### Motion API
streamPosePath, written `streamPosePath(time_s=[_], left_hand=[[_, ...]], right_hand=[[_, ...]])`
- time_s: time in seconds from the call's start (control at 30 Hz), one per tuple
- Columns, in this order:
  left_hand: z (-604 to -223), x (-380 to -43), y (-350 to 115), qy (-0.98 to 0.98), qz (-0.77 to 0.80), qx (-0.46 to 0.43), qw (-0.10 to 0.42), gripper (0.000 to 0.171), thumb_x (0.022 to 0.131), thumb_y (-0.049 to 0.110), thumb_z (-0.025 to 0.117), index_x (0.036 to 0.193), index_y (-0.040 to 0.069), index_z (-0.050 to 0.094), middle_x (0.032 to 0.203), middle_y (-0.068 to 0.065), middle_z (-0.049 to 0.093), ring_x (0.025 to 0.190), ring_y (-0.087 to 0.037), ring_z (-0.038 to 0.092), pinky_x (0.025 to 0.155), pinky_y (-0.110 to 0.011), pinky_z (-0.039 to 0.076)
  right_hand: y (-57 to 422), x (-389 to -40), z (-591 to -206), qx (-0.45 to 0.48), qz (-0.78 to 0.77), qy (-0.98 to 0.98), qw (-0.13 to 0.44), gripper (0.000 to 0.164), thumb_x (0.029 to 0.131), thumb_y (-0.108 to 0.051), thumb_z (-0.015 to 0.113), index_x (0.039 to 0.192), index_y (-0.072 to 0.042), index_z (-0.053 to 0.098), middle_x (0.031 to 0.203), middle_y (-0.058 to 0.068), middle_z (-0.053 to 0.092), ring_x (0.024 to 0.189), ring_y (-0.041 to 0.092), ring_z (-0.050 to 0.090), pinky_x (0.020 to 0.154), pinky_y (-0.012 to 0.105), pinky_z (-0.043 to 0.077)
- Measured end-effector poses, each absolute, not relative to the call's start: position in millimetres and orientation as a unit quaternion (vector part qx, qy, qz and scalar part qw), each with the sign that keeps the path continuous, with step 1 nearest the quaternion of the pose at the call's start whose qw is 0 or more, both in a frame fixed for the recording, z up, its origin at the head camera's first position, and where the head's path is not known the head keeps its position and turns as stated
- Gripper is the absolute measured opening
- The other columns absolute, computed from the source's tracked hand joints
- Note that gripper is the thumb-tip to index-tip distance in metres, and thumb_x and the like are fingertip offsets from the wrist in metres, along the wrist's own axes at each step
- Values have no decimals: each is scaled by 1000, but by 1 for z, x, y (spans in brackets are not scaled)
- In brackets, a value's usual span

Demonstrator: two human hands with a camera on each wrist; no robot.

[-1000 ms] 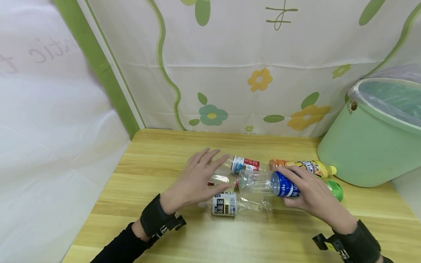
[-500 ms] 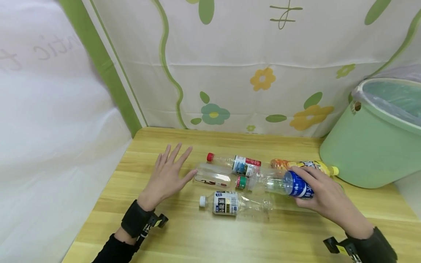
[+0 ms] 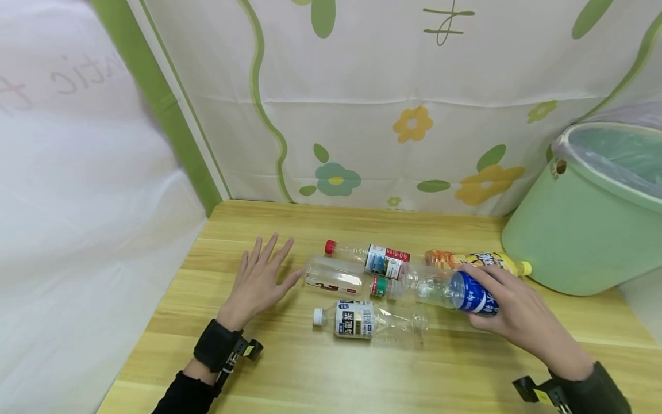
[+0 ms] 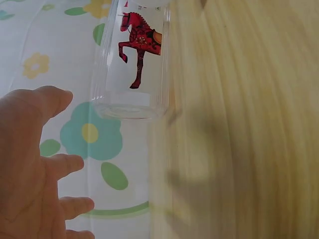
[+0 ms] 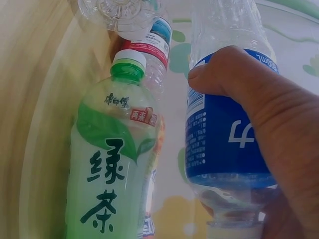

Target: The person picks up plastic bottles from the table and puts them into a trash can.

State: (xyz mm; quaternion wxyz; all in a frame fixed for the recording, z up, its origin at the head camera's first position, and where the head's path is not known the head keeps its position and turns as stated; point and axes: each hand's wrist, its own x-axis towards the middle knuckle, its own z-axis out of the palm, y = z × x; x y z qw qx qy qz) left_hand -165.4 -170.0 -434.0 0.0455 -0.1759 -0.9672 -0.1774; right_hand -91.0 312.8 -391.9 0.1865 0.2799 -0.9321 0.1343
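Note:
My right hand [image 3: 527, 325] grips a clear plastic bottle with a blue label [image 3: 472, 292]; its thumb lies across the label in the right wrist view. Below that hand lies a green tea bottle [image 5: 114, 154] with a white cap, hidden from the head view. My left hand [image 3: 257, 287] is spread, holding nothing, left of a clear bottle printed with a red horse [image 4: 139, 45]. Beside that one lie a red-capped bottle [image 3: 384, 261] and a white-capped bottle with a white label [image 3: 354, 319]. Behind my right hand is an orange and yellow bottle [image 3: 493, 261].
A pale green bin [image 3: 574, 230] with a clear plastic liner stands at the right, its rim well above the wooden table [image 3: 336, 374]. A white flowered cloth [image 3: 362, 126] hangs along the back, and white cloth also covers the left side.
My left hand has drawn back left from over the bottles, uncovering them. The right hand has shifted right with the blue-labelled bottle. Over the last half second both move only slightly.

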Motion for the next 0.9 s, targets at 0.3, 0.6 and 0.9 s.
streamPosePath(time_s=[0.3, 0.6, 0.9], left_hand=[[-437, -165, -171, -966, -188, -175, 40, 77, 100, 61, 51, 162, 20, 30, 165, -19, 17, 150, -46, 4, 114, -68, 2], [-436, -165, -171, -965, -192, -176, 36, 76, 101, 60, 51, 162, 19, 31, 165, -19, 19, 149, -47, 6, 114, -68, 2], [-434, -165, -170, -965, -193, -174, 35, 77, 100, 61, 51, 162, 20, 31, 165, -19, 19, 149, -47, 6, 114, -69, 4]], right_hand=[[319, -95, -383, 296, 141, -927, 183, 85, 86, -69, 62, 148, -11, 52, 120, 19, 58, 91, 36, 62, 62, 51, 56], [335, -99, -362, 302, 124, -924, 199, 88, 89, -75, 45, 146, -8, 54, 116, 19, 59, 86, 35, 63, 55, 48, 55], [361, -107, -313, 289, 85, -929, 215, 103, 78, -83, 59, 143, -2, 53, 109, 23, 58, 79, 41, 63, 53, 56, 55]])
